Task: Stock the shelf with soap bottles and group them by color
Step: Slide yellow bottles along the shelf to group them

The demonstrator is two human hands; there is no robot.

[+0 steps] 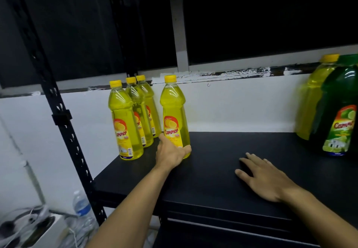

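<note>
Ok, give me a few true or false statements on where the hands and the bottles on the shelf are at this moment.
1. The left hand grips a yellow bottle near its base. True.
2. The right hand holds the green bottle. False: it rests flat on the shelf, holding nothing.
3. Three yellow bottles stand grouped left of the gripped one. True.
4. The gripped bottle lies on its side. False: it stands upright.
5. The green bottle stands at the shelf's left end. False: it is at the right end, with another yellow bottle behind it.

Left hand (171,151) grips an upright yellow bottle (174,116); right hand (261,176) rests flat on the shelf (213,180).
</note>
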